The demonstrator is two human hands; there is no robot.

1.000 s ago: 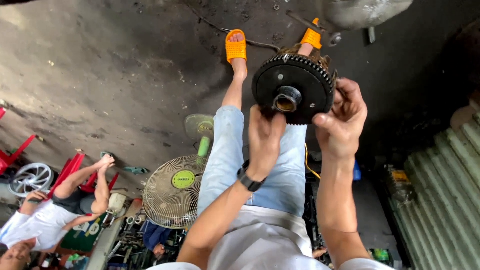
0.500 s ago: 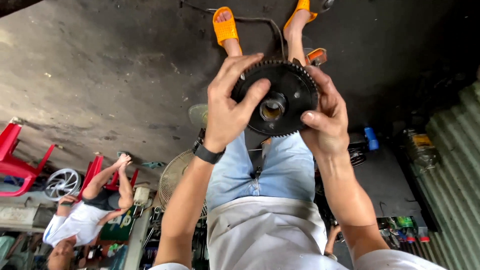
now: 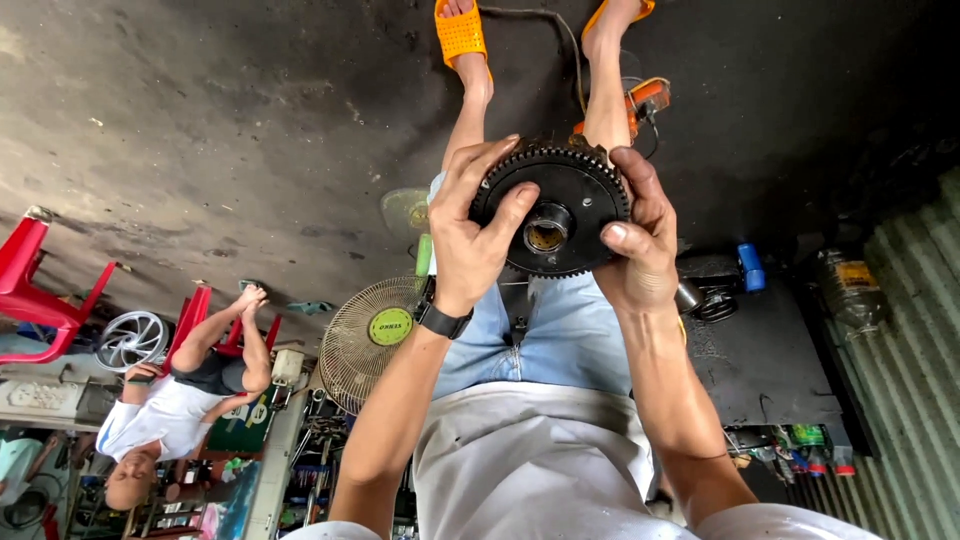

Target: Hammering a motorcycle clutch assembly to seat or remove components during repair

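A white top is worn, its short sleeves (image 3: 780,522) seen at the lower edge of the view and its front (image 3: 530,460) marked with faint grey smudges. Light blue denim shorts (image 3: 560,335) are worn below it, with a dark zip line down the middle. A black watch (image 3: 443,320) with a broad strap is worn on the left wrist. The forearms and lower legs are left bare. Orange perforated slip-on sandals are worn: one (image 3: 459,32) is shown in full, while only the curved edge of the other (image 3: 620,12) is seen.
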